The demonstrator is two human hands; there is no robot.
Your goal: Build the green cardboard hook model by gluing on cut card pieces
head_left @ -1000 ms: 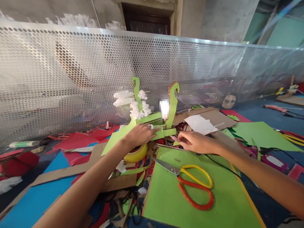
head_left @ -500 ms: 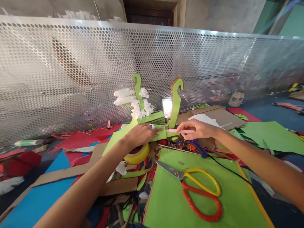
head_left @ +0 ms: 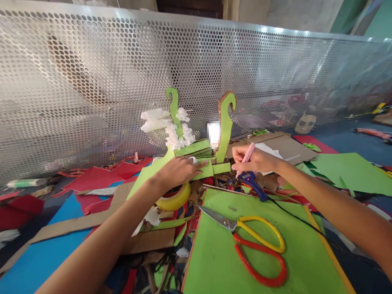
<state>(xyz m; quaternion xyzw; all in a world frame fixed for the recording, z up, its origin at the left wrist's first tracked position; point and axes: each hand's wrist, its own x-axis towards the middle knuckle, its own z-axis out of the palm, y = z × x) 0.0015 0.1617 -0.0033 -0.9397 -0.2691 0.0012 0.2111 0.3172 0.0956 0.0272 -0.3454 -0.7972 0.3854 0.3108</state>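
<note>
My left hand (head_left: 180,168) lies with its fingers stretched over a light-green strip (head_left: 207,168) at the front of a green cardboard piece; its thumb is hidden. Fingers closed, my right hand (head_left: 255,159) holds a slim pink pen (head_left: 249,152), tilted with its lower end downward, just right of the strip's end. Below that hand a blue glue gun (head_left: 251,181) lies with a small red light showing. Behind my hands stand two green hooked cardboard shapes, a taller right one (head_left: 226,130) and a left one (head_left: 174,108) with white crumpled paper (head_left: 176,139) around it.
Large scissors (head_left: 245,230) with yellow and red handles lie on a green board (head_left: 220,261). A yellow tape roll (head_left: 176,198) is under my left wrist. Red paper (head_left: 101,179), blue sheet (head_left: 58,241) and cardboard scraps surround it. A perforated metal panel (head_left: 122,73) stands behind.
My right hand has drawn the pink pen back from the green strip and turned it from nearly level to steep. My left hand stays on the strip. The view has tipped slightly downward.
</note>
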